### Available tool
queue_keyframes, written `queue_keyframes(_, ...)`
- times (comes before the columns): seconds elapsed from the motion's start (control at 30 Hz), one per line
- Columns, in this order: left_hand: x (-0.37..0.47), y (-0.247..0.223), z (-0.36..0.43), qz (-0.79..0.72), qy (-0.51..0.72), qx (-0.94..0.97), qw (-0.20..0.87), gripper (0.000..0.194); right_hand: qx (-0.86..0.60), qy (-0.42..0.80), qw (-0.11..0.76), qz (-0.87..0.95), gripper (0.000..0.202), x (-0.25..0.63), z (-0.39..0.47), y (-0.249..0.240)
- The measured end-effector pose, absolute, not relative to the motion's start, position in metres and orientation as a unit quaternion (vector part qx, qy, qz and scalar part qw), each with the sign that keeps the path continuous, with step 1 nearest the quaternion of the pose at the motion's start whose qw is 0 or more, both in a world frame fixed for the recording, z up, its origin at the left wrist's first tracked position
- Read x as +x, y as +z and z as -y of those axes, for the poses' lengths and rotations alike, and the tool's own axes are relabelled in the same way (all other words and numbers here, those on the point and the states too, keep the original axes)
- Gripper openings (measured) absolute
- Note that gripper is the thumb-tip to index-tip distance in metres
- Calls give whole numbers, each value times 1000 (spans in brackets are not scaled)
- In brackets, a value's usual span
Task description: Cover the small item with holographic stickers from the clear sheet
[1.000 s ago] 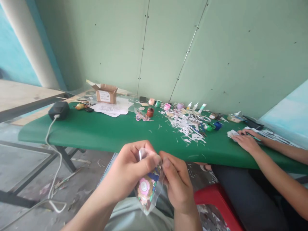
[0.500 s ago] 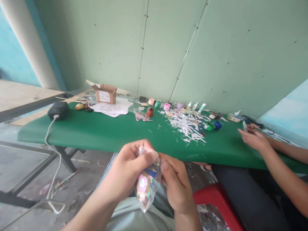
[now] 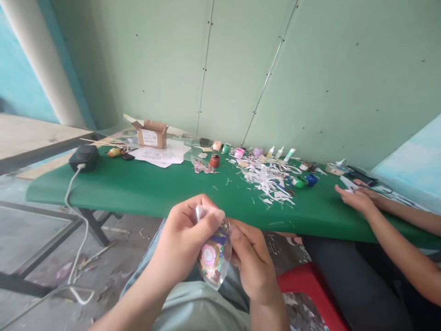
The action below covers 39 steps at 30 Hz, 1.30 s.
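A clear plastic bag [image 3: 216, 275] with a small colourful decorated piece [image 3: 211, 255] inside is held over my lap, in front of the table edge. The piece shows a pink flower shape with a white centre, over brown, blue and green bits. My left hand [image 3: 188, 234] is closed on the bag's upper left side, thumb pressed on top. On the other side, my right hand [image 3: 253, 257] pinches the bag's upper right edge between thumb and curled fingers. My palms hide part of the bag.
The green table [image 3: 120, 193] bears white paper scraps [image 3: 267, 181], paint jars [image 3: 214, 160], glue bottles [image 3: 289, 155], printed sheets [image 3: 175, 154], a cardboard box [image 3: 151, 136] and a black adapter [image 3: 83, 157] with a white cable. At right, a co-worker's hands [image 3: 358, 198] hold white paper and scissors. A red stool [image 3: 310, 280] stands below.
The bag has tilted, its lower tip shifting up and to the right. My hands stay closed on it, almost unmoved. The co-worker's hands have moved slightly left, with white paper now showing more.
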<state>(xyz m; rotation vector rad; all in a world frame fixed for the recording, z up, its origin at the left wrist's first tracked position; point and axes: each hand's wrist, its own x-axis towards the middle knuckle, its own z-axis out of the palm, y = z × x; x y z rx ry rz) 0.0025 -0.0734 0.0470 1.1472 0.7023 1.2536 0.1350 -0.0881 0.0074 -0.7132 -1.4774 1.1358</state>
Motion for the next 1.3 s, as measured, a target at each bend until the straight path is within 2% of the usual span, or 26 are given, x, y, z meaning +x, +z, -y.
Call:
queue_keyframes(0.23, 1, 47, 75, -306, 527, 546, 575, 36, -314, 454, 602, 577, 46, 128, 89, 9)
queue_keyframes(0.47, 1, 46, 75, -287, 527, 529, 600, 35, -347, 410, 590, 602, 48, 131, 90, 8)
queue_keyframes(1.0, 2, 44, 69, -263, 546, 513, 609, 31, -295, 490, 552, 607, 47, 135, 89, 9)
queue_keyframes(1.13, -1, 46, 70, -274, 541, 537, 586, 33, -295, 489, 567, 593, 47, 132, 89, 10)
queue_keyframes(1.3, -2, 48, 73, -296, 530, 555, 569, 35, -323, 425, 608, 588, 47, 128, 87, 11)
